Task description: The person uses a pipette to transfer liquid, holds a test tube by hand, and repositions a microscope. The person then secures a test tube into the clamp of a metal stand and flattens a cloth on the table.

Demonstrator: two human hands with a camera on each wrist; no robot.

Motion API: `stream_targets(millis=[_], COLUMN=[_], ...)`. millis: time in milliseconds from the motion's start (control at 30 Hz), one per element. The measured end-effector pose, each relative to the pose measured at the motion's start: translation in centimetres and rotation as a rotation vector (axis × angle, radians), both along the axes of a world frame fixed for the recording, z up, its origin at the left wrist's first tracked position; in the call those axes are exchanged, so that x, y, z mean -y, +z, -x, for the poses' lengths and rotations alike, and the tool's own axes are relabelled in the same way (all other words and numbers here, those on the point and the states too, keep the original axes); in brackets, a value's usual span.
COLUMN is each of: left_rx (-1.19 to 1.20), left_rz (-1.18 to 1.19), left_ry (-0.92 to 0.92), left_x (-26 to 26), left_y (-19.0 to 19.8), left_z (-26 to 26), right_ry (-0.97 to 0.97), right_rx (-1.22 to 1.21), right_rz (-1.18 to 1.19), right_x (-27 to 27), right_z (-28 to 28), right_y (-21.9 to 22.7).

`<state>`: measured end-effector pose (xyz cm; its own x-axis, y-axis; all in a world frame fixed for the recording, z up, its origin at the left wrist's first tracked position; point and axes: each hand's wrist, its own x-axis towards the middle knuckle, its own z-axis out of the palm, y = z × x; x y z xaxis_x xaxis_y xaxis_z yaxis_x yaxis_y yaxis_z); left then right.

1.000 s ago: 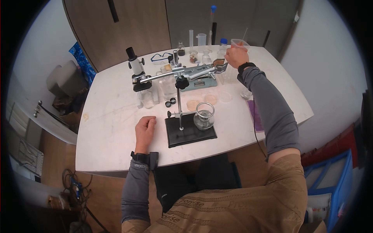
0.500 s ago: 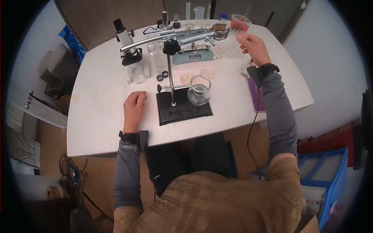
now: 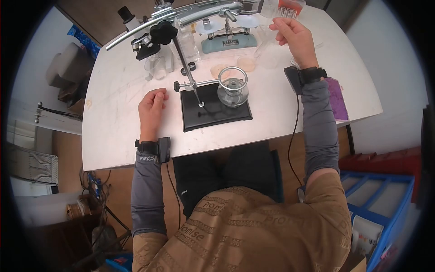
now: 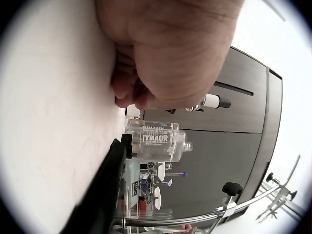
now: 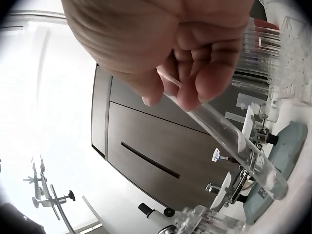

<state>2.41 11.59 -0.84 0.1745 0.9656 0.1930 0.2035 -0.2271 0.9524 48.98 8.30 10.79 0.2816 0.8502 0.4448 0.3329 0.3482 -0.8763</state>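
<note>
The right hand [image 3: 297, 43] is raised over the table's far right part, its thumb and fingertips pinching a clear glass test tube [image 5: 234, 141] near the upper end. In the right wrist view the tube slants down, rounded end lowest, with nothing visible inside. The left hand [image 3: 152, 113] rests on the white tabletop with loosely curled fingers, holding nothing. Right of it is the retort stand's black base [image 3: 192, 122]. A round glass flask [image 3: 233, 100] stands on this base, below the metal ring [image 3: 246, 81]. The stand's upper clamp [image 3: 226, 7] reaches right.
A teal balance [image 3: 229, 44] is behind the stand, with a microscope [image 3: 145, 50] to its left. Clear bottles [image 4: 151, 141] and petri dishes [image 3: 247, 63] lie between. A rack of glass tubes [image 5: 292, 73] is at back right, purple material [image 3: 335, 102] at the right edge.
From the back right beside the red-filled container, the right hand has come nearer the body, the tube now in its pinch. The head view has tilted downward; the left hand stays on the table.
</note>
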Motion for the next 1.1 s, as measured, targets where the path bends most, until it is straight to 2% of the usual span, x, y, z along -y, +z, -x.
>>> stream_targets(millis=[100,167,200,267,300,367,567,800,867,1100], left_rx=[-0.016,-0.024,-0.020,-0.001,0.024,-0.012,-0.046,-0.032,-0.038,-0.045], left_rz=[0.022,0.025,0.017,0.019,0.015,0.022,0.019,-0.008,0.001,0.011], left_ry=[0.047,0.037,0.033,0.027,0.028,0.040,0.050,0.031,0.033,0.021], left_x=[0.3,0.3,0.2,0.0,0.0,-0.1,-0.2,-0.5,-0.6,-0.8], left_y=[0.4,0.4,0.4,0.3,0.2,0.2,0.2,-0.2,-0.3,-0.4], left_z=[-0.4,-0.4,-0.4,-0.5,-0.5,-0.4,-0.5,-0.1,0.1,0.3], right_ry=[0.062,-0.074,-0.081,-0.036,-0.041,-0.063,-0.054,-0.028,0.029,0.114], right_rx=[-0.167,-0.095,-0.103,-0.299,-0.307,-0.137,-0.279,-0.254,-0.395,-0.439], right_rz=[-0.072,-0.068,-0.060,-0.084,-0.074,-0.087,-0.096,-0.068,-0.078,-0.110], right_x=[0.0,0.0,-0.1,-0.3,-0.6,-1.0,0.0,-0.4,-0.3,-0.8], right_z=[-0.2,0.0,-0.1,-0.3,-0.8,-1.7,-0.9,-1.3,-0.9,-1.6], right_y=[-0.6,-1.1,-1.4,-1.9,-2.3,-3.2,-2.7,-3.5,-3.4,-4.3])
